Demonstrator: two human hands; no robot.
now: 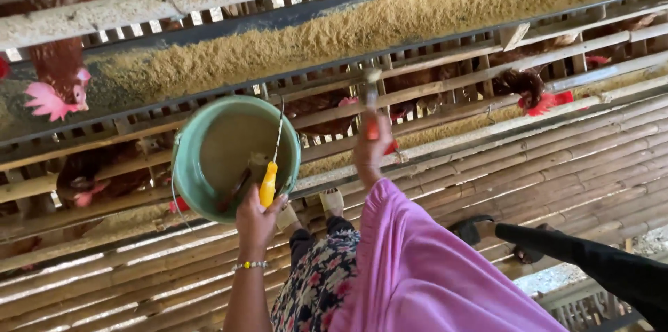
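No packages, no labels, no signs, no screens in view

Left hand (pixel 256 219) gripping green bucket (pixel 233 154), feed trough (pixel 362 29), hens (pixel 56 78)

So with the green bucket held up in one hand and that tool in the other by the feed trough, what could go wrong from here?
1. The left hand grips the green bucket at its rim, together with a yellow-handled tool; tipped as it is, it might slip or spill.
2. The right hand holds a tool up beside the feed trough; a hen poking through the slats close by could be struck or startled.
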